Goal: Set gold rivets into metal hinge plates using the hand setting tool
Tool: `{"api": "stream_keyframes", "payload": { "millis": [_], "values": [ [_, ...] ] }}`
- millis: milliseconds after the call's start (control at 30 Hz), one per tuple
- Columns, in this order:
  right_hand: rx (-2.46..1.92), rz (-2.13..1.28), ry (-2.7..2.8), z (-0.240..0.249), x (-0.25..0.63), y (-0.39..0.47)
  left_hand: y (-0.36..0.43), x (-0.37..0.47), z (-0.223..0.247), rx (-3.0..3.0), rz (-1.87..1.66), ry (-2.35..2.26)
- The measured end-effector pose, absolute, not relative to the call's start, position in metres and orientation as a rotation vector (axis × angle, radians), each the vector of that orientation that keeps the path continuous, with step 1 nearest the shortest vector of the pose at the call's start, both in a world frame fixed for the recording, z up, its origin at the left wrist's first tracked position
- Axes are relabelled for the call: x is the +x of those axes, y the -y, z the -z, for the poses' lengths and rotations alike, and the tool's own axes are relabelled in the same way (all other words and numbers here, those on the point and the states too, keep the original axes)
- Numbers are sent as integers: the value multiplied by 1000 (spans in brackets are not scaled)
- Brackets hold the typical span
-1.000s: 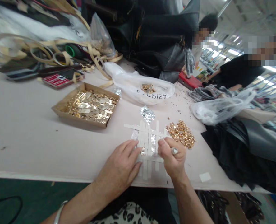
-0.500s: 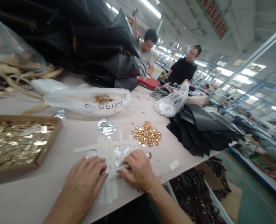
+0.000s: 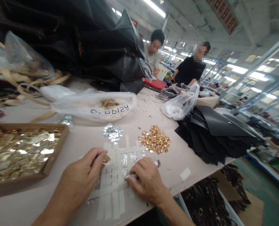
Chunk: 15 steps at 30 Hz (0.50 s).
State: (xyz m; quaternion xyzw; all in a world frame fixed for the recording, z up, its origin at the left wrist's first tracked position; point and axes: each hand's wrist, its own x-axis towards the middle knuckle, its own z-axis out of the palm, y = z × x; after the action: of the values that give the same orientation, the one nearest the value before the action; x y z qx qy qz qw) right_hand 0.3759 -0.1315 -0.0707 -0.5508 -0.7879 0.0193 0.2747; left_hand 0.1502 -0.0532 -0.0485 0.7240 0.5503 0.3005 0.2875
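My left hand (image 3: pixel 92 171) is closed, thumb and fingers pinching a small gold metal plate (image 3: pixel 106 158) just above the taped patch of table. My right hand (image 3: pixel 147 180) rests curled on the right side of that patch, its thumb and forefinger pressed together; a pale tip shows at them, but the thing itself is mostly hidden. A pale piece with a dark end (image 3: pixel 157 163) shows just beyond its knuckles. Under and between both hands lie strips of masking tape (image 3: pixel 116 188) and shiny clear film (image 3: pixel 124 163).
Gold studs (image 3: pixel 155 139) and silver discs (image 3: pixel 112 132) lie in heaps beyond my hands. A cardboard box (image 3: pixel 57 147) of gold plates stands left. Behind are a plastic bag (image 3: pixel 83 108) and black bags (image 3: pixel 101 47); black leather pieces (image 3: pixel 198 141) lie right. Two people work farther off.
My left hand has lifted off the tape, and the gold plate now shows in its pinch. My right hand stays in place. The view has shifted slightly.
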Motion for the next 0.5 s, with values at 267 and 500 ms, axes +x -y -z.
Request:
{"api": "stream_keyframes", "payload": {
  "millis": [267,500],
  "values": [
    [-1468,-147,2055,74,373,133,-67,197,-35,1336,-1181,-1454],
    [-1496,-261,1860,46,393,120,-42,151,-33,1671,-1099,-1708]
  ]
}}
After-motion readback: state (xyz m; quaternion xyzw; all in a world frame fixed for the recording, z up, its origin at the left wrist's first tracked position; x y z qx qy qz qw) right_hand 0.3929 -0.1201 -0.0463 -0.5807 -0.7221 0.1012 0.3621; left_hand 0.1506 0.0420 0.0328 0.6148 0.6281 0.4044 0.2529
